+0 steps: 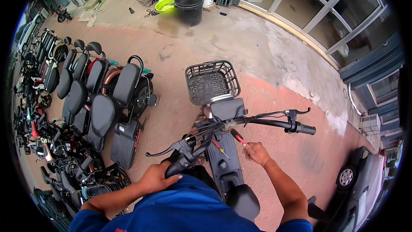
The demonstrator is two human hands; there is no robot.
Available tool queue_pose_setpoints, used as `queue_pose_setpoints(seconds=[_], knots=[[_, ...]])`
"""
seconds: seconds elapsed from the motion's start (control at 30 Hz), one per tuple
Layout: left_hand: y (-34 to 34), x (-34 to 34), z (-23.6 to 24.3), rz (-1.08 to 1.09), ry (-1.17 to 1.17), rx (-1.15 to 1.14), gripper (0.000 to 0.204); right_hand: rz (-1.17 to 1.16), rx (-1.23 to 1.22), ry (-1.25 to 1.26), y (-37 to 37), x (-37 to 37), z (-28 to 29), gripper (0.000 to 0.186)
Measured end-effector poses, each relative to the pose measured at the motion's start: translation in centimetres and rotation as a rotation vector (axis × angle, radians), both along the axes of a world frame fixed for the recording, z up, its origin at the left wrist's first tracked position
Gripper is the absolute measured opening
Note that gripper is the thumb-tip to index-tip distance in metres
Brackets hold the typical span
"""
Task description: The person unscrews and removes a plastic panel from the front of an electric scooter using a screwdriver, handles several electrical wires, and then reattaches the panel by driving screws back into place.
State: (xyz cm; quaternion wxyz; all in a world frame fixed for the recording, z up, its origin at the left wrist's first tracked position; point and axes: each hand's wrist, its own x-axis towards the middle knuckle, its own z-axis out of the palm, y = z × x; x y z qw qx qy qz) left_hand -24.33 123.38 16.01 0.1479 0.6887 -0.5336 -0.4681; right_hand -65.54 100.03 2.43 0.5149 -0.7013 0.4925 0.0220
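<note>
An electric scooter stands before me, with its handlebar point(268, 122) running across the view. My left hand point(156, 178) is closed round the black left grip point(175, 168), below the brake lever. Between the thumb and fingers of my right hand point(256, 153) is a red-and-black handled tool point(237, 135). Its far end is close to the handlebar stem point(228, 125); whether they touch I cannot tell, and its working end is not clear. A small screwdriver point(220, 148) with a red-and-yellow handle lies over the dark footboard point(227, 169). Cables bunch around the stem.
A black wire basket point(213, 82) is at the scooter's front, its seat point(243, 202) close to me. Rows of parked scooters point(103, 114) line the left. A black bucket point(189, 7) and green basin point(165, 4) stand ahead. A car point(362, 184) is at right, glass doors point(319, 6) far right.
</note>
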Motion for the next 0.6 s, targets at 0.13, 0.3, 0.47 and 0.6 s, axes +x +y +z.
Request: queue_pose_setpoints(seconds=[0.13, 0.3, 0.47, 0.6], knots=[[-0.3, -0.3, -0.1, -0.018, -0.002, -0.021, 0.057, -0.588, 0.251, -0.375, 7.5, 3.4, -3.4, 0.058], [0.2, -0.7, -0.1, -0.023, -0.029, -0.011, 0.058, -1.341, 0.363, -0.863, 12.5, 17.3, -2.7, 0.056], [-0.7, -0.9, 1.3, -0.013, -0.034, 0.034, 0.054, -1.476, 0.408, -1.048, 12.1, 21.4, -3.7, 0.047], [0.1, -0.5, -0.1, -0.04, -0.018, -0.056, 0.052, -1.376, 0.142, -0.928, 10.8, 19.4, -3.0, 0.028]])
